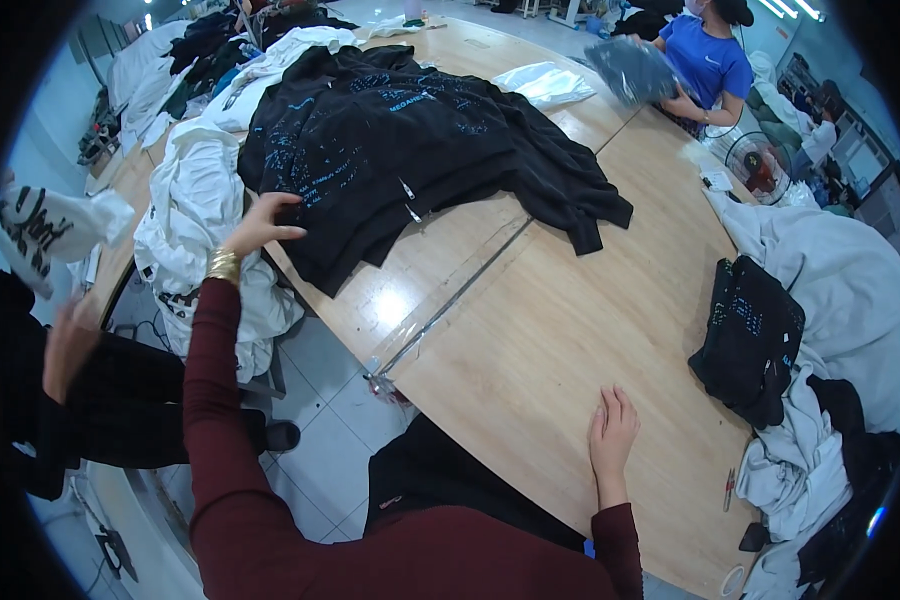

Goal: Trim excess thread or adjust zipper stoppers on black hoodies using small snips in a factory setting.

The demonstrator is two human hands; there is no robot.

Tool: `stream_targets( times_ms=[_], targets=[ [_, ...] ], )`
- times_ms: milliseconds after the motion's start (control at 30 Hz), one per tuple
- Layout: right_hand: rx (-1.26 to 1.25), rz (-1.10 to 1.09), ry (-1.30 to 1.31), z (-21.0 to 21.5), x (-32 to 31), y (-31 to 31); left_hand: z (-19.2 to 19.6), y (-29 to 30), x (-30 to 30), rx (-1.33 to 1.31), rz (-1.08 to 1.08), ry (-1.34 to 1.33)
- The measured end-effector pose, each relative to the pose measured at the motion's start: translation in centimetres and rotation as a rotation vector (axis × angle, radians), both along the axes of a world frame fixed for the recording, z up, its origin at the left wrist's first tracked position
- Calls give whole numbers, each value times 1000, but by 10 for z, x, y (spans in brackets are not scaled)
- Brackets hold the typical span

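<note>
My left hand, with a gold bracelet at the wrist and a dark red sleeve, reaches out and touches the near edge of a pile of black garments with blue print spread on the wooden table; its fingers are spread. My right hand rests flat on the bare tabletop near the front edge, holding nothing. A folded black garment with blue print lies to the right, on top of white cloth.
White garments hang off the table's left edge, and more white and grey ones are heaped at the right. A person in a blue shirt handles a grey garment at the far side. Another person's hand is at the left.
</note>
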State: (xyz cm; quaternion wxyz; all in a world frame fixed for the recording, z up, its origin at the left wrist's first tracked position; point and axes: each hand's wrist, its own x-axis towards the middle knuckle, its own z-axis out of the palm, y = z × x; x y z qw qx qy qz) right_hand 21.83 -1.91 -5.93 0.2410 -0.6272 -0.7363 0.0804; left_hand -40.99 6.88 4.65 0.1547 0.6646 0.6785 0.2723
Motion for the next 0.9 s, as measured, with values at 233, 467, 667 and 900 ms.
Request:
stream_targets(
  times_ms=[233, 467, 667, 900],
  targets=[
    [17, 14, 44, -2, -1, 1, -53, -4, 46, 347, 432, 259],
    [57, 16, 31, -1, -1, 5, -82, -10, 45, -91, 740, -719],
    [96, 0, 39, -1, 2, -2, -75, 14, 42, 76, 792, -550],
    [93, 27, 57, 9, 2, -1, 50, 77, 52, 288, 511, -1278]
  ],
)
